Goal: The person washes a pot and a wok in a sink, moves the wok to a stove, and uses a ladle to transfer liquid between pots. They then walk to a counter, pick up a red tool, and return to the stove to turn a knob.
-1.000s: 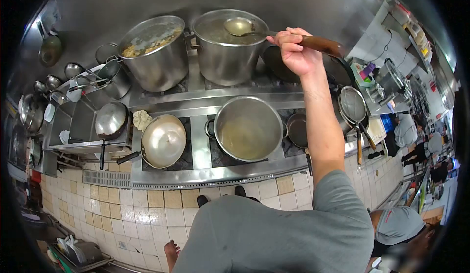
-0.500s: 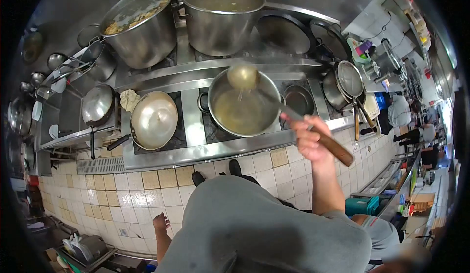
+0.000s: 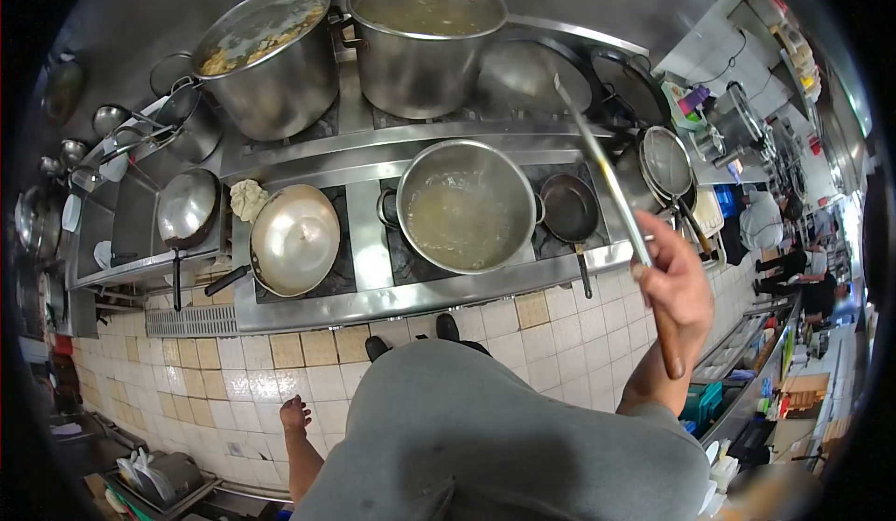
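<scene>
My right hand (image 3: 679, 278) is closed around the brown wooden handle of a long ladle (image 3: 607, 168). Its metal shaft slants up toward the back burners. The ladle's bowl end is hard to make out against the dark round pan behind it. To the left of the shaft, on the front burner, stands a two-handled pot (image 3: 469, 222) with bubbling, cloudy liquid. My left hand (image 3: 296, 415) hangs low at my side above the floor tiles, fingers apart, holding nothing.
Two tall stockpots with liquid, one (image 3: 266, 73) left and one (image 3: 415, 63) right, stand behind. A wok (image 3: 295, 241) with a cloth (image 3: 248, 200) beside it is left; a small frying pan (image 3: 569, 209) and a strainer (image 3: 666, 161) are right. People stand at far right.
My right hand has moved right and lifted the ladle out from over the pot. The pot's liquid now ripples in full view. My left hand has shifted slightly.
</scene>
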